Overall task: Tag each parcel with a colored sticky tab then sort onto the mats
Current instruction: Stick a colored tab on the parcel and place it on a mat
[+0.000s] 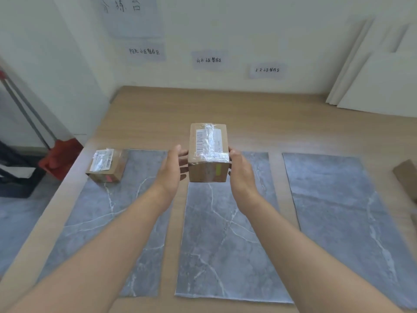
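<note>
Wooden table (225,105), wall (248,30) behind; left hand (171,170) and right hand (241,175) clasp yellow-tabbed parcel (208,150) above middle mat (225,245) far edge; second parcel (106,166) on left mat (101,222) far-left corner

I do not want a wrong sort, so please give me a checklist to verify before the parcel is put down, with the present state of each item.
1. Tab on the held parcel: ok, a yellow-green tab is on its near face.
2. Grip: ok, the left hand and the right hand hold its two sides.
3. Room on the middle mat: ok, no parcel lies on it.
4. Other parcel out of the way: ok, it sits on the left mat, with a reddish tab.
5. Tab colour matches this mat: cannot tell, the wall labels show no colour.
</note>
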A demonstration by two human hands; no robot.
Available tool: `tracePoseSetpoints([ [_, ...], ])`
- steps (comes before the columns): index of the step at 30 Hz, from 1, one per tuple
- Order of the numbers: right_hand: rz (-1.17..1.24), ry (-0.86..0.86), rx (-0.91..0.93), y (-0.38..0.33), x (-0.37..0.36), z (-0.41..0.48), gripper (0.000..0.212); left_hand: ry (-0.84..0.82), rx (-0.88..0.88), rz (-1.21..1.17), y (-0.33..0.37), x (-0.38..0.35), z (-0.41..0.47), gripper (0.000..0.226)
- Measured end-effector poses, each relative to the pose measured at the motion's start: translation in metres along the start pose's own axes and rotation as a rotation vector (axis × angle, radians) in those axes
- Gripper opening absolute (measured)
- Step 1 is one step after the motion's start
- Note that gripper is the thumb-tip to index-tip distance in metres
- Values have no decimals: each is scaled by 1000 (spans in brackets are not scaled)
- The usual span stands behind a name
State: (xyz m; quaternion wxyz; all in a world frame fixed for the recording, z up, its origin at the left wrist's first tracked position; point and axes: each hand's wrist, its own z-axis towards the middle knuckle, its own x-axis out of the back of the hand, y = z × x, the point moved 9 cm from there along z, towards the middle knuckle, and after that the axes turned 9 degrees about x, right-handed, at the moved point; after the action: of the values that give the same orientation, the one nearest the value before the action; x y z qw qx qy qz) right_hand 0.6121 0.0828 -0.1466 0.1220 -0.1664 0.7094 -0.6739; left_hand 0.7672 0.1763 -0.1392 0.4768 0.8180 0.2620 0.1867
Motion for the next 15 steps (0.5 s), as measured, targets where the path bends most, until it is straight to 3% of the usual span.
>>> tracePoseSetpoints([
  [15, 68, 210, -239, 135, -36, 75, 35, -70, 176, -76, -86, -3, 141, 36],
])
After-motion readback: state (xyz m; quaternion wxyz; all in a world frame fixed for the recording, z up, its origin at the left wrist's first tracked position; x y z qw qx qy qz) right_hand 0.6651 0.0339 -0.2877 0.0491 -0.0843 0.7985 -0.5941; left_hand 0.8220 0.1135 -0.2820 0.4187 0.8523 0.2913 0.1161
